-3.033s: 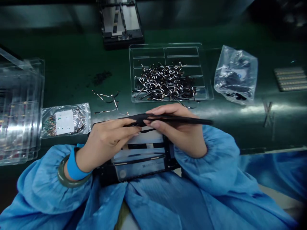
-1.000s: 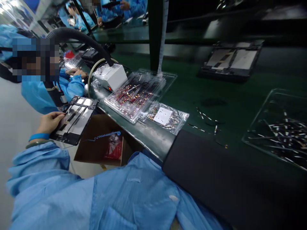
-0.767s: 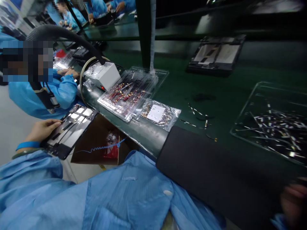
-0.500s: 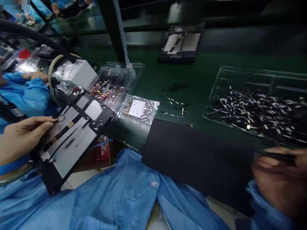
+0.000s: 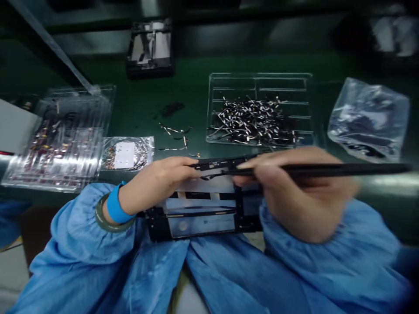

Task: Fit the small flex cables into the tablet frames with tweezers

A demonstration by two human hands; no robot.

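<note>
A black device frame (image 5: pixel 203 218) with pale inner panels leans against the bench edge in front of me. My left hand (image 5: pixel 157 185) grips its top left edge, thumb and fingers closed on the rim. My right hand (image 5: pixel 297 196), blurred, holds black tweezers (image 5: pixel 327 169) whose long handle points right and whose tips reach the frame's top edge near the left fingertips. Both arms wear blue sleeves, and a blue wristband sits on the left wrist.
A clear tray (image 5: pixel 262 80) of small flex cables sits behind the hands. A few loose cables (image 5: pixel 176 139) lie on the green bench. A stack of clear trays (image 5: pixel 62 139) and a small bag (image 5: pixel 126 153) are left, a plastic bag (image 5: pixel 368 120) right, another frame (image 5: pixel 149 48) far back.
My view swung from the left side back to the bench. The left hand brought the frame in from the left to the bench edge, and the right hand came in with the tweezers.
</note>
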